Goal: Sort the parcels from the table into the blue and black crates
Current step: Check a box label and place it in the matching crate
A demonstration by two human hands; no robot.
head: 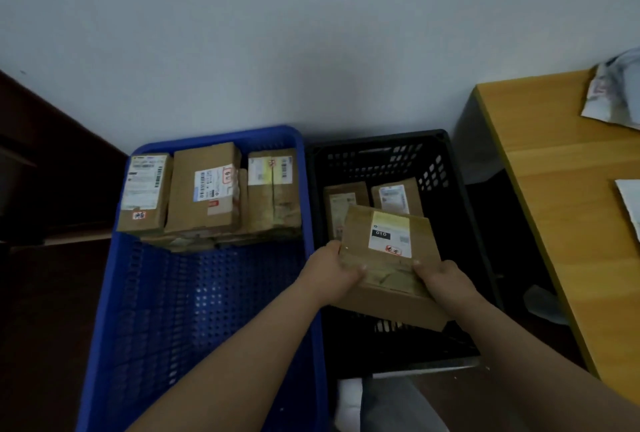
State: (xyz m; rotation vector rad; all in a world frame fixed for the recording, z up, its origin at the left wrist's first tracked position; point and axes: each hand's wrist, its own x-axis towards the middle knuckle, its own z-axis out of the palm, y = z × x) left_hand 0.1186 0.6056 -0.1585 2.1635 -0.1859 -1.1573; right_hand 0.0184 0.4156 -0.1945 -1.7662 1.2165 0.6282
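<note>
A brown cardboard parcel (pixel 389 258) with a white and yellow label hangs over the black crate (pixel 453 189). My left hand (pixel 334 272) grips its near left corner and my right hand (pixel 441 279) grips its near right corner. Two smaller cardboard parcels (pixel 346 203) (pixel 396 194) lie at the crate's far end, partly hidden by the held parcel. The blue crate (pixel 214 293) stands to the left, with several labelled cardboard parcels (pixel 204 189) stacked at its far end.
A wooden table (pixel 568 189) stands on the right, with a crumpled grey mail bag (pixel 613 95) and a white envelope (pixel 632 203) on it. A white wall rises behind the crates. Dark furniture (pixel 52 171) is at the left.
</note>
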